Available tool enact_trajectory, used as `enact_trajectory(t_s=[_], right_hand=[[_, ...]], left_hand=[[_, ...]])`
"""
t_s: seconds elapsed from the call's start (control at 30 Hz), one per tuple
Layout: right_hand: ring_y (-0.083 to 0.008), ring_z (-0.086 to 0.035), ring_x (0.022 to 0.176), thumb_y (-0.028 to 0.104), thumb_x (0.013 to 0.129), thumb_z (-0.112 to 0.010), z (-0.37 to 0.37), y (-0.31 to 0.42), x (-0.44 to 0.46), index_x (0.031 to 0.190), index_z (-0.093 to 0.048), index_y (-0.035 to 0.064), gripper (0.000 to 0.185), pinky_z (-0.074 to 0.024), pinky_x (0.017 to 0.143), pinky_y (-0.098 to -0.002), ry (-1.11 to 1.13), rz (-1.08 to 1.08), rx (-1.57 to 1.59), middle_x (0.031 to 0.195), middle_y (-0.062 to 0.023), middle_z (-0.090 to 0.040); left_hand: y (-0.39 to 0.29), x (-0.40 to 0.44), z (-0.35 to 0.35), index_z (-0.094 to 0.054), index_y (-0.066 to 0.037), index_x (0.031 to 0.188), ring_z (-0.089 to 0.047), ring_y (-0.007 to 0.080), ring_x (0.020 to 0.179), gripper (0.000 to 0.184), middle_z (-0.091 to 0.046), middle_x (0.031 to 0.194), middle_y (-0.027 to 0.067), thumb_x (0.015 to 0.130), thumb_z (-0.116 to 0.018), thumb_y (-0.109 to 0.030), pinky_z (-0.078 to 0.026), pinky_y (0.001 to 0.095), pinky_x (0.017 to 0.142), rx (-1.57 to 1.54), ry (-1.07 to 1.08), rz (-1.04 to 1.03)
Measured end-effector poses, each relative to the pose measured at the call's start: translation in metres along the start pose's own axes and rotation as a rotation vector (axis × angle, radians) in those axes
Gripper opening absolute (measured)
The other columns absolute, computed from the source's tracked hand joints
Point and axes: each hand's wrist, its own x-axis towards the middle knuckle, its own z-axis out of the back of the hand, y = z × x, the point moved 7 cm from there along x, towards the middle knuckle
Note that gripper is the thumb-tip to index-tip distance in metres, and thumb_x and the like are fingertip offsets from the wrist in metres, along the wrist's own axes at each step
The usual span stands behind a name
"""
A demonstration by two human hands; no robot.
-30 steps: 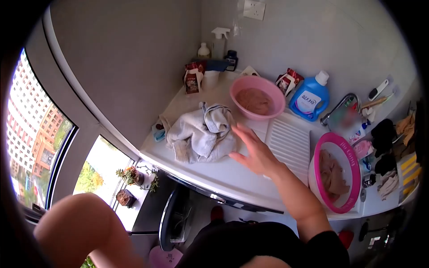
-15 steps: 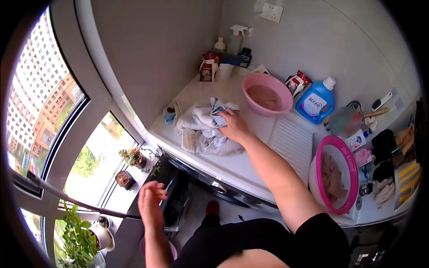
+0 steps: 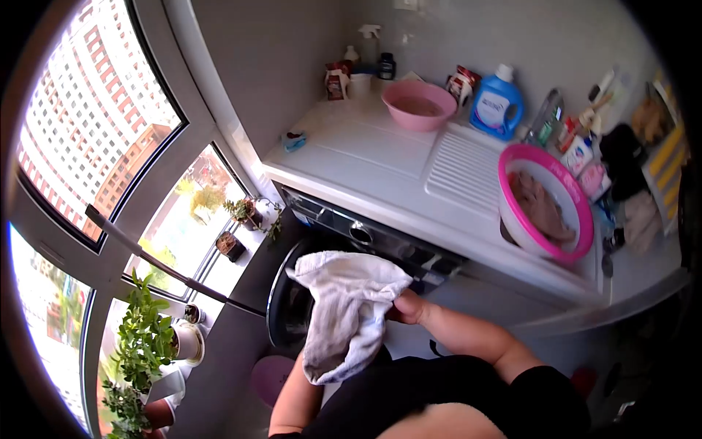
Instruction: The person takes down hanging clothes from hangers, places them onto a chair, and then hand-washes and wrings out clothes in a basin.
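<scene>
In the head view, a crumpled whitish cloth (image 3: 347, 311) with greyish and bluish patches hangs in front of my body. My right hand (image 3: 411, 307) is closed on its right edge, thumb showing. My left forearm (image 3: 298, 399) rises from below behind the cloth, which hides my left hand and its fingers. Just behind the cloth is the front of a washing machine (image 3: 358, 233), its round dark door (image 3: 289, 300) swung out on the left.
On the white counter (image 3: 365, 157) stand a pink basin (image 3: 418, 110), a blue detergent bottle (image 3: 496, 106) and a pink-rimmed tub (image 3: 512, 212) holding fabric. A small blue cloth (image 3: 293, 141) lies at the left. Potted plants (image 3: 142, 336) line the windowsill. A purple basin (image 3: 272, 380) sits low down.
The whitish cloth has been lifted off the counter and brought down in front of me by my right hand. My left hand has moved right, behind it. The view has shifted.
</scene>
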Motion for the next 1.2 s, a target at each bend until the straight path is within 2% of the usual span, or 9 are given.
enact_trajectory(t_s=[0.2,0.23,0.4,0.53,0.6,0.67,0.87,1.13,1.2], right_hand=[[-0.0238,-0.053,0.109,0.03,0.091,-0.043,0.04,-0.076,-0.06,0.119,-0.052,0.0037,0.039,-0.0386,0.098,-0.0395,-0.092,-0.132,0.395,0.119,-0.0123,-0.055],[-0.0249,-0.054,0.108,0.031,0.092,-0.042,0.052,-0.084,-0.067,0.119,-0.05,0.0025,0.04,-0.0396,0.097,-0.041,-0.021,-0.095,0.446,0.118,-0.0134,-0.055],[-0.0218,-0.059,0.098,0.031,0.089,-0.051,0.145,-0.181,-0.106,0.11,-0.057,0.0066,0.033,-0.0446,0.09,-0.038,-0.693,-0.501,0.297,0.108,-0.0087,-0.061],[-0.0206,-0.058,0.098,0.019,0.089,-0.05,0.152,-0.247,-0.094,0.11,-0.058,0.0064,0.026,-0.0449,0.09,-0.0388,-0.465,-0.433,0.405,0.108,-0.0076,-0.061],[-0.0208,-0.057,0.1,0.017,0.089,-0.05,0.143,-0.283,-0.101,0.114,-0.056,0.008,0.027,-0.0445,0.091,-0.04,-0.445,-0.55,0.386,0.111,-0.0069,-0.06],[-0.0193,-0.054,0.104,0.022,0.089,-0.051,0.143,-0.329,-0.113,0.121,-0.051,0.0134,0.032,-0.0436,0.088,-0.0408,-0.404,-0.691,0.219,0.114,-0.0033,-0.057],[-0.0137,-0.056,0.096,0.026,0.087,-0.058,0.169,-0.251,-0.104,0.112,-0.054,0.0093,0.031,-0.0466,0.078,-0.0297,-0.538,-0.644,-0.155,0.107,-0.0037,-0.058],[-0.0107,-0.059,0.077,0.026,0.09,-0.051,0.217,-0.196,-0.162,0.1,-0.059,0.0069,0.023,-0.0481,0.067,-0.0246,-0.803,-0.476,-0.038,0.089,-0.0031,-0.062],[-0.0108,-0.06,0.077,0.025,0.09,-0.051,0.213,-0.19,-0.162,0.1,-0.059,0.0065,0.023,-0.0482,0.067,-0.0244,-0.838,-0.467,-0.011,0.089,-0.0033,-0.062]], left_hand=[[-0.036,-0.134,-0.107,-0.032,-0.008,0.137,-0.033,0.0312,0.128,0.067,-0.039,0.136,0.0131,0.091,-0.029,-0.056,-0.028,0.0439,0.105,-2.123,-0.191,1.224],[-0.045,-0.149,-0.111,-0.028,-0.01,0.139,-0.031,0.0307,0.13,0.07,-0.032,0.141,0.0133,0.09,-0.024,-0.06,-0.028,0.045,0.105,-2.213,-0.157,1.155],[-0.091,-0.235,-0.204,-0.029,-0.007,0.135,-0.035,0.0417,0.123,0.095,-0.039,0.132,0.0183,0.072,-0.043,-0.076,-0.031,0.0597,0.097,-2.243,-0.066,1.576],[-0.118,-0.257,-0.248,-0.021,-0.007,0.137,-0.036,0.0447,0.12,0.095,-0.021,0.141,0.0184,0.073,-0.047,-0.072,-0.033,0.0542,0.1,-2.415,-0.156,1.808],[-0.113,-0.238,-0.258,-0.027,-0.007,0.136,-0.036,0.0407,0.122,0.086,-0.027,0.14,0.0164,0.078,-0.041,-0.07,-0.034,0.0549,0.099,-2.47,0.001,1.53],[-0.068,-0.238,-0.296,-0.048,-0.005,0.123,-0.051,0.03,0.111,0.053,-0.056,0.116,0.0124,0.092,-0.038,-0.047,-0.042,0.0487,0.093,-2.095,-0.286,1.664],[0.083,-0.228,-0.389,-0.054,0.0,0.112,-0.057,0.0313,0.1,0.033,-0.061,0.105,0.0146,0.088,-0.045,-0.022,-0.045,0.0462,0.089,-1.673,-0.401,1.894],[0.22,0.01,-0.376,-0.048,-0.007,0.12,-0.052,0.0301,0.108,0.042,-0.055,0.115,0.0114,0.081,-0.054,-0.024,-0.038,0.0487,0.095,-2.304,-0.285,1.229],[0.254,-0.025,-0.398,-0.039,-0.025,0.127,-0.043,0.0274,0.116,0.049,-0.045,0.126,0.0072,0.081,-0.053,-0.031,-0.034,0.0558,0.093,-1.847,-0.369,1.769]])
